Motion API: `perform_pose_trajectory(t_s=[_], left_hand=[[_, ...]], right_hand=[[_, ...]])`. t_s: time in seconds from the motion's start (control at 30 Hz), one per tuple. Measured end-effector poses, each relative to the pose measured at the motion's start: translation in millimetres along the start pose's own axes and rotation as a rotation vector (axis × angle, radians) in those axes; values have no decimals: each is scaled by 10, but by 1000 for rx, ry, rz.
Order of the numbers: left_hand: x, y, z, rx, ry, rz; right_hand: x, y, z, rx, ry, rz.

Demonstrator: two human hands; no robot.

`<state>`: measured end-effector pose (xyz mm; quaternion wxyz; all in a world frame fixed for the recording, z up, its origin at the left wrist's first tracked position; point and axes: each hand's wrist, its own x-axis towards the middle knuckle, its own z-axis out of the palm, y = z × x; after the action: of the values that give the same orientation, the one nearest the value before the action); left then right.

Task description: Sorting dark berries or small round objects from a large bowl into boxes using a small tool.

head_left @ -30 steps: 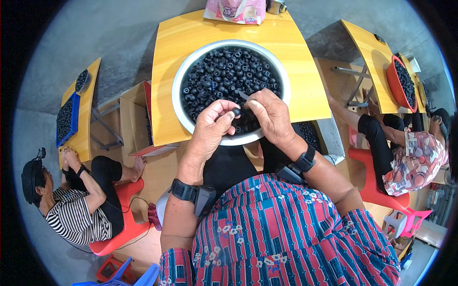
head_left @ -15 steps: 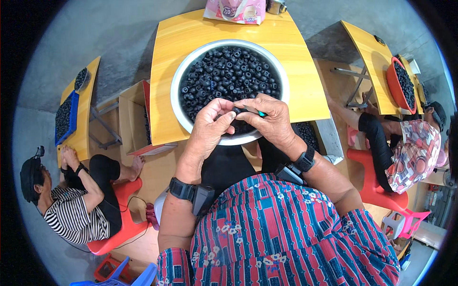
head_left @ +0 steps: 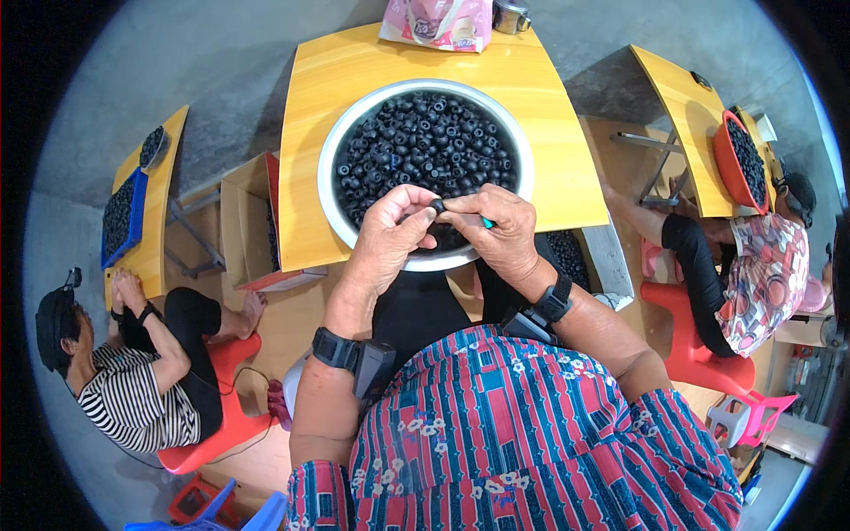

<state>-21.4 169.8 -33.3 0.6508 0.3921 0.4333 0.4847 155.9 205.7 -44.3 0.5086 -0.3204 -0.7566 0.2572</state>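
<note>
My left hand (head_left: 390, 239) pinches one small black ring-shaped part (head_left: 437, 204) between thumb and fingers. Against it sits my right hand (head_left: 503, 234), closed around a slim tool with a green handle (head_left: 488, 223); its working end is hidden by my fingers. Both hands are over the near rim of a large metal bowl (head_left: 328, 181). Heaped inside are many small black round parts (head_left: 425, 146), several showing a hole in the middle.
The bowl rests on a yellow table (head_left: 567, 168), with a pink bag (head_left: 434, 25) and a metal jar (head_left: 511, 16) at the back. Cardboard box (head_left: 243, 217) stands left; a bin of black parts (head_left: 567, 252) lies right. Two people sit at side tables.
My right hand has turned slightly and lowered a little, and the black part now shows between my fingertips. My left hand keeps almost the same place.
</note>
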Motion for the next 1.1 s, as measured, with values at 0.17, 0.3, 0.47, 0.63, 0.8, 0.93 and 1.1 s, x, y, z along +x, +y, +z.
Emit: perform_pose_trajectory(t_s=[0.17, 0.3, 0.47, 0.63, 0.8, 0.93, 1.1], left_hand=[[-4, -75, -51, -200, 10, 15], [-14, -10, -98, -544, -54, 54], [-72, 139, -213, -375, 94, 188], [63, 268, -294, 554, 399, 355], [15, 332, -177, 1159, 380, 343], [-29, 308, -164, 1174, 337, 378], [-38, 293, -160, 1163, 344, 349]], right_hand=[[-9, 2, -17, 45, -37, 20], [18, -55, -83, -29, -128, 64], [19, -74, -60, -33, -124, 83], [20, -76, -68, 16, -110, 116], [28, -67, -61, 25, -117, 117], [26, -63, -57, 25, -103, 98], [27, -73, -61, 29, -103, 106]])
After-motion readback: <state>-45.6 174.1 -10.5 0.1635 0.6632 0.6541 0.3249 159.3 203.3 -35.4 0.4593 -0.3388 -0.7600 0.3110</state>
